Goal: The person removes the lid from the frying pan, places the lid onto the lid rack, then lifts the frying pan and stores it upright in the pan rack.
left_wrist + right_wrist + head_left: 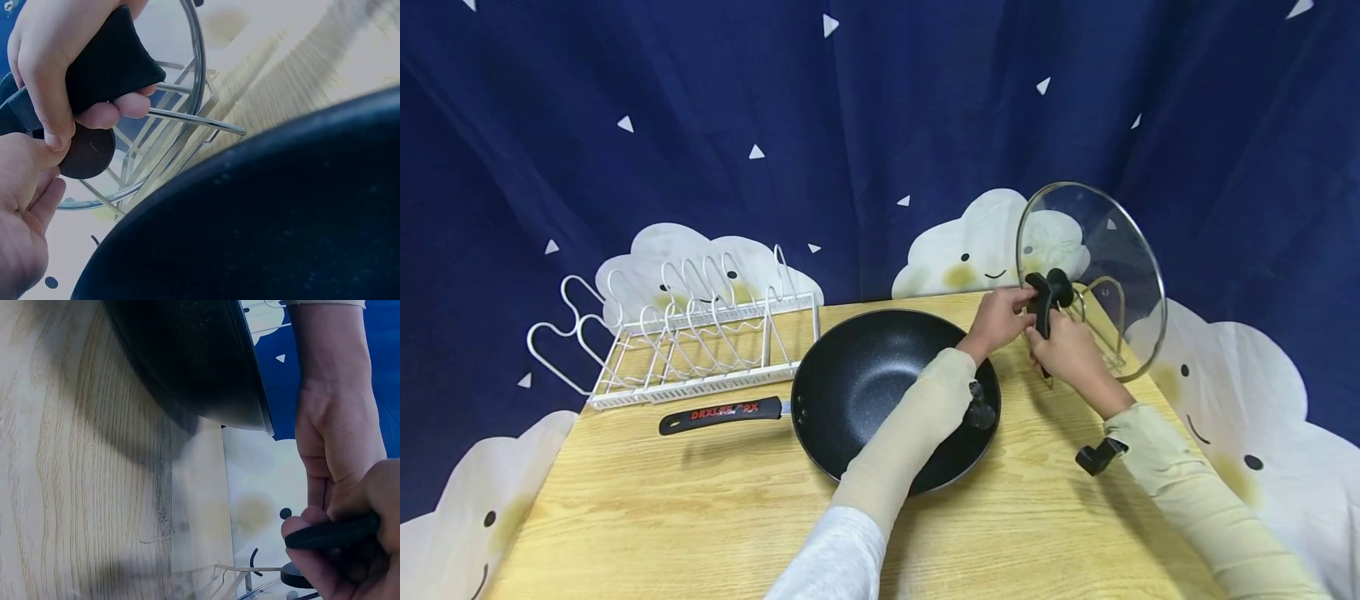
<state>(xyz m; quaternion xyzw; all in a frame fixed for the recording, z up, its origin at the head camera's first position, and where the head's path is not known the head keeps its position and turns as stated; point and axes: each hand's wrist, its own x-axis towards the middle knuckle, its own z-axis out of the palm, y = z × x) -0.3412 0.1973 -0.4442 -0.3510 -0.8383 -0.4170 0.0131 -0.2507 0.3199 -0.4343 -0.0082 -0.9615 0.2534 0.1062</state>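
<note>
The right grip (1067, 346) clamps the black handle (1042, 307); the left grip (1000, 318) pinches its upper end. Best keep the glass lid (1097, 246) just beyond both steady.

Desk (715, 517): is carrying the pan (850, 392)
White rack (700, 385): is standing left of the pan
Wire stand (1122, 321): is standing right of it

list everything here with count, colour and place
pan: one, black, table's middle
rack: one, white, table's left rear
lid: one, clear, right rear
lid handle: one, black, on lid
wire stand: one, golden, right rear
table: one, pale wood, below
curtain: one, mostly blue, behind
wrist cameras: two, black, on wrists
arm covers: two, beige, forearms
upper sleeve: one, grey, left arm
left hand: one, bare, touching lid handle
right hand: one, bare, gripping lid handle
</note>
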